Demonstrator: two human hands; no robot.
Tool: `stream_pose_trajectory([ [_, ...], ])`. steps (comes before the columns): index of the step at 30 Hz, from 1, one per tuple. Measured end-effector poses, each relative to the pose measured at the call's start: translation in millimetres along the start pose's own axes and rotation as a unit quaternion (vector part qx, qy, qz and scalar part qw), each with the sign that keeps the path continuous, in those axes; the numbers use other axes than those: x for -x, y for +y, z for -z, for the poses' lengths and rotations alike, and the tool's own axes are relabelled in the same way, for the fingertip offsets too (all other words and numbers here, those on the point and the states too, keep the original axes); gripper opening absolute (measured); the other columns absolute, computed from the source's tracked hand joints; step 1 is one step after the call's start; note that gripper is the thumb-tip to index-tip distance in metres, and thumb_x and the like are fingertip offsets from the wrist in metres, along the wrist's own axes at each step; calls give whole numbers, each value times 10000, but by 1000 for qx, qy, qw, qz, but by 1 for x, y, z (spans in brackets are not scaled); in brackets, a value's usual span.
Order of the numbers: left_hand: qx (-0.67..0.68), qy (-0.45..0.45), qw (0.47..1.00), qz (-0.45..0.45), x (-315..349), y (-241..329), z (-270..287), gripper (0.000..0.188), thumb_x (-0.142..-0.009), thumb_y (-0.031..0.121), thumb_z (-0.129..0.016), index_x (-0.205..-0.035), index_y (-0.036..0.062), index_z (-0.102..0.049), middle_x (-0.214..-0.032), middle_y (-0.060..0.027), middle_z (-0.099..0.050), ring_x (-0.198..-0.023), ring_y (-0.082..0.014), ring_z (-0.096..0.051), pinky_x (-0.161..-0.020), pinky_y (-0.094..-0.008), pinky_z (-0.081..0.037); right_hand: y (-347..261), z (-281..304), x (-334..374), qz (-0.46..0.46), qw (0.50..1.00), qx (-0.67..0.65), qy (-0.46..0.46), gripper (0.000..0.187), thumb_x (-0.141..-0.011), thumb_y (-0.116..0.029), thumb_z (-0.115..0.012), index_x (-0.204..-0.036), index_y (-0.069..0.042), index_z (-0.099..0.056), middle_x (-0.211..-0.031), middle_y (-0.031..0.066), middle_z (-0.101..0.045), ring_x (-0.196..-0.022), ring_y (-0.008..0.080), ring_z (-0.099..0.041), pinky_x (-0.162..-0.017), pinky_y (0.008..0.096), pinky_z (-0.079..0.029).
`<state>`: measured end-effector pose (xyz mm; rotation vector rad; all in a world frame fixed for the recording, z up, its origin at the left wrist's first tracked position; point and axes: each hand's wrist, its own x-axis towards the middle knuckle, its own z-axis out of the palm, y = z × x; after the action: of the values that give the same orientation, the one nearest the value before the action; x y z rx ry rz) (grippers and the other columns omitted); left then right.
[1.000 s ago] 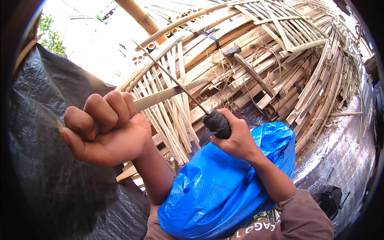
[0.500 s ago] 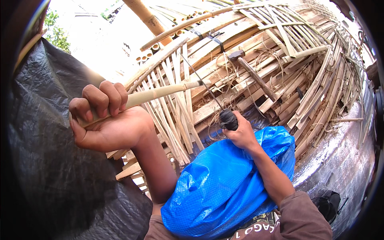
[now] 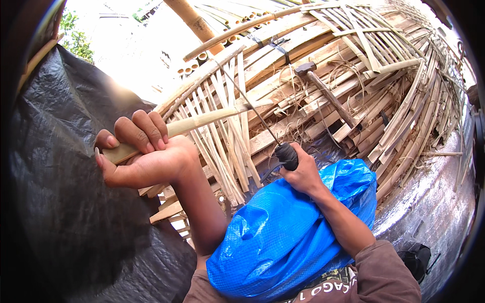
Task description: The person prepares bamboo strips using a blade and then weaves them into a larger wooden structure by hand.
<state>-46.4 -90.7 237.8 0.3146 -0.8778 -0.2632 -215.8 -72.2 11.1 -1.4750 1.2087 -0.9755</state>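
My left hand [image 3: 146,146] is raised, its fingers curled round a pale bamboo strip [image 3: 207,119] with the palm turned up. The strip points to the right, across the middle of the view. My right hand [image 3: 306,174] grips the black-wrapped handle of a long, thin metal tool [image 3: 265,123]. Whether its shaft is a rod or a blade seen edge-on I cannot tell. It slants up and left, crossing the strip near its far end, and seems to touch it there. Beneath both hands, a blue plastic sheet [image 3: 273,237] covers my lap.
A hammer [image 3: 326,91] with a wooden handle lies on a large stack of split bamboo [image 3: 374,116], among curled shavings. Thin slats [image 3: 227,136] lean beyond my left forearm. Black sheeting [image 3: 65,202] hangs at left; shiny sheeting [image 3: 429,217] lies at right beside a black bag [image 3: 414,260].
My left hand has shifted slightly right with the bamboo strip. The metal tool has moved up and left along the strip, and its crossing point is farther from the strip's end.
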Motion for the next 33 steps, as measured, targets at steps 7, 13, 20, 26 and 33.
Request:
stream_pose_trajectory([
  [7, 10, -43, 999, 2, 6, -3, -11, 326, -919, 413, -383, -729, 153, -437, -482, 20, -258, -380, -82, -181, -361, -234, -151, -41, 7, 15, 88, 994, -61, -13, 414, -746, -103, -700, -1132, -66, -556, -808, 187, -682, -791, 365, -709, -690, 417, -543],
  [13, -9, -39, 999, -25, 7, 0, 1, 355, -921, 411, -381, -678, 154, -408, -488, 20, -244, -395, -77, -171, -357, -226, -147, -78, 6, 18, 147, 983, -72, -85, 463, -727, -92, -711, -1163, -89, -556, -822, 207, -679, -797, 405, -693, -687, 429, -547],
  [20, 74, -148, 985, 43, 4, 2, 8, 361, -919, 418, -407, -665, 166, -362, -490, 22, -236, -404, -74, -164, -372, -234, -125, -23, 14, -9, 23, 1000, 2, -13, 396, -743, -116, -694, -1115, -66, -567, -807, 193, -679, -776, 369, -706, -678, 410, -540],
  [26, 72, -180, 980, 54, 5, 3, 6, 369, -914, 434, -414, -663, 171, -355, -483, 26, -231, -405, -70, -149, -384, -235, -112, -71, 8, 14, 106, 989, -86, -63, 446, -729, -83, -718, -1144, -64, -556, -830, 172, -685, -783, 348, -716, -690, 393, -544],
  [33, 64, -157, 985, 40, -3, 2, 16, 376, -912, 444, -417, -661, 177, -330, -473, 30, -227, -399, -65, -156, -381, -235, -110, -42, -1, 6, 83, 994, -50, -42, 424, -735, -92, -715, -1132, -70, -570, -818, 166, -681, -745, 320, -707, -701, 395, -551],
])
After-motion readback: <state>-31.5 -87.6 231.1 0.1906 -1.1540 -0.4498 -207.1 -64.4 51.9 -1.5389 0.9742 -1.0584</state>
